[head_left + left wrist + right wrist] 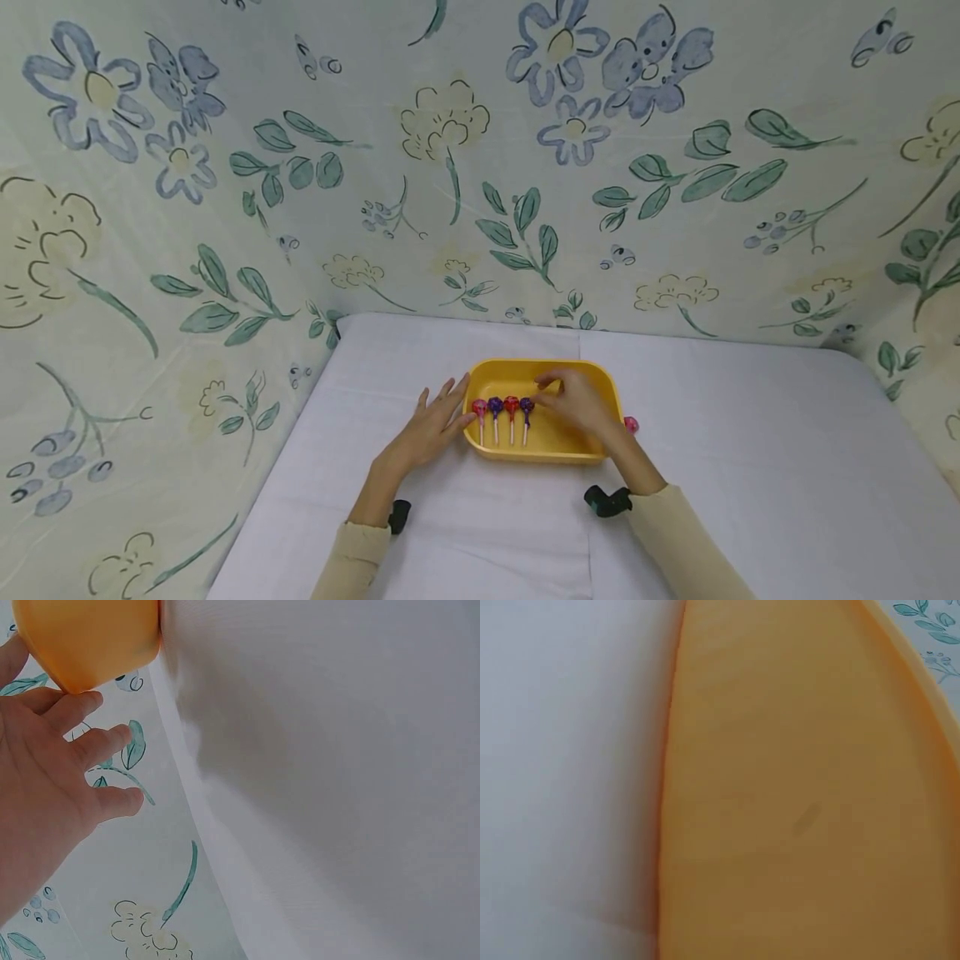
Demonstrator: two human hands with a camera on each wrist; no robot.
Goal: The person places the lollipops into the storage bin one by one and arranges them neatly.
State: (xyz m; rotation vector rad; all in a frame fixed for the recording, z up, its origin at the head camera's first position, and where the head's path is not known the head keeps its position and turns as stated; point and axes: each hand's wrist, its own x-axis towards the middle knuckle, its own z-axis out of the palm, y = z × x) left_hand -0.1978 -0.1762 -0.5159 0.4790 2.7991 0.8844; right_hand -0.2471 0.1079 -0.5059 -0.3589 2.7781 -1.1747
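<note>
A yellow tray rests on the white cloth, with several lollipops lined up side by side in its left part, sticks toward the person. From the left they run pink, purple, red and dark purple. My left hand lies at the tray's left end, fingers spread; in the left wrist view, fingertips touch the tray's outer wall. My right hand is over the tray, its thumb and forefinger apart beside the dark purple lollipop. The right wrist view shows only the tray's side, no fingers.
Outside the tray's right end, a pink lollipop lies on the cloth, partly hidden by the tray and right arm. Black wrist cameras are worn on both wrists. Flower-patterned fabric rises behind and beside the table.
</note>
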